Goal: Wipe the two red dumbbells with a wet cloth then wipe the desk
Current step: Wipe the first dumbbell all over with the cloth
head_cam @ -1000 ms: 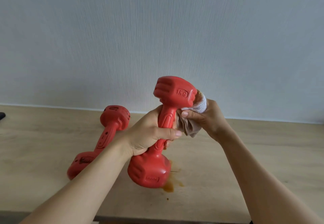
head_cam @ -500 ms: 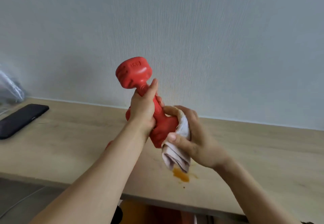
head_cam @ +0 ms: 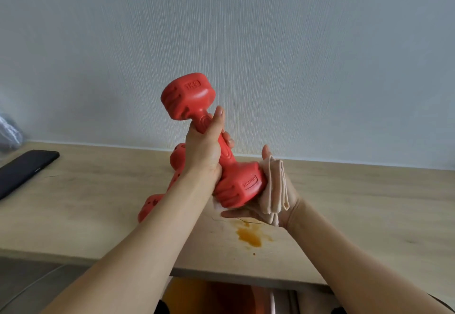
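You held the red dumbbell [head_cam: 209, 141] in the air above the tabletop [head_cam: 344, 203], tilted, its "1KG" head up and to the left and its other head down to the right. Your left hand [head_cam: 204, 151] had a closed grip around the handle, thumb lying along it toward the upper head. The lower head sat pressed into the folded beige cloth [head_cam: 274, 188], which lay across the palm of your right hand [head_cam: 273, 205]; that hand cupped loosely under the cloth, fingers mostly straight rather than wrapped round the dumbbell. The second red dumbbell [head_cam: 157, 200] lay on the tabletop behind your left forearm, partly hidden. An orange stain [head_cam: 250, 236] marked the wood just below your hands. A black phone [head_cam: 24, 169] lay far left.
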A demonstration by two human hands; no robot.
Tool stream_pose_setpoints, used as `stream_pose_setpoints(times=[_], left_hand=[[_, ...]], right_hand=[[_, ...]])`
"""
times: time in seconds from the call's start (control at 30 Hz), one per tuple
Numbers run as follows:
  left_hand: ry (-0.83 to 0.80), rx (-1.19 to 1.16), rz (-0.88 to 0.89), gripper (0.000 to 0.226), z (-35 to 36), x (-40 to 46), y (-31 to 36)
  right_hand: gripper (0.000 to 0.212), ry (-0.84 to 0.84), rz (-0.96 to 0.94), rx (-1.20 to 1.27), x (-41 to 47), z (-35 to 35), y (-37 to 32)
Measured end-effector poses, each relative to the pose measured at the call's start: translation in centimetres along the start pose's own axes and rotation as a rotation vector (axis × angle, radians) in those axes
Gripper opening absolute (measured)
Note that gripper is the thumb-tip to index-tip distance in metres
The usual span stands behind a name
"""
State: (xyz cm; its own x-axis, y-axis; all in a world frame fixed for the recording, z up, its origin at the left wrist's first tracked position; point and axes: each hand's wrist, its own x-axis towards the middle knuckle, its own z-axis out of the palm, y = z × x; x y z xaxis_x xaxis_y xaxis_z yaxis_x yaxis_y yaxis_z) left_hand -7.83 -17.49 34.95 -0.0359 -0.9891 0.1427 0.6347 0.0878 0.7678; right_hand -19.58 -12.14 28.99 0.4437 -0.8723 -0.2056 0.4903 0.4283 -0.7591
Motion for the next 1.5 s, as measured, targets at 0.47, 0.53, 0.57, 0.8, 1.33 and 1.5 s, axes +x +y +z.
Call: stream_pose_setpoints(times=[0.47, 0.53, 0.57, 0.8, 1.33, 1.5], left_hand=[[0.131, 0.1, 0.269, 0.027, -1.5, 1.3, 0.4], [0.158, 0.111, 0.274, 0.028, -1.8, 1.4, 0.3], [0.17, 0.122, 0.279, 0.029, -2.0, 1.5, 0.3], [0.35, 0.144, 0.235, 0.03, -2.4, 1.9, -0.2], [0.241, -0.106, -0.198, 0.024, 1.6, -0.1, -2.1], [0.151, -0.171, -0.417, 0.026, 1.8, -0.6, -3.1]], right_hand=[[0.043, 0.078, 0.052, 0.079, -1.1, 0.2, 1.2], [0.007, 0.145, 0.042, 0.071, -1.8, 0.4, 0.8], [0.008, 0.164, 0.011, 0.074, -2.1, 0.4, 0.5], [0.026, 0.38, -0.34, 0.033, -3.3, -0.3, -0.9], [0.043, 0.663, -0.559, 0.061, -0.6, 0.1, 0.8], [0.031, 0.715, -0.619, -0.154, -2.1, -1.6, -2.0]])
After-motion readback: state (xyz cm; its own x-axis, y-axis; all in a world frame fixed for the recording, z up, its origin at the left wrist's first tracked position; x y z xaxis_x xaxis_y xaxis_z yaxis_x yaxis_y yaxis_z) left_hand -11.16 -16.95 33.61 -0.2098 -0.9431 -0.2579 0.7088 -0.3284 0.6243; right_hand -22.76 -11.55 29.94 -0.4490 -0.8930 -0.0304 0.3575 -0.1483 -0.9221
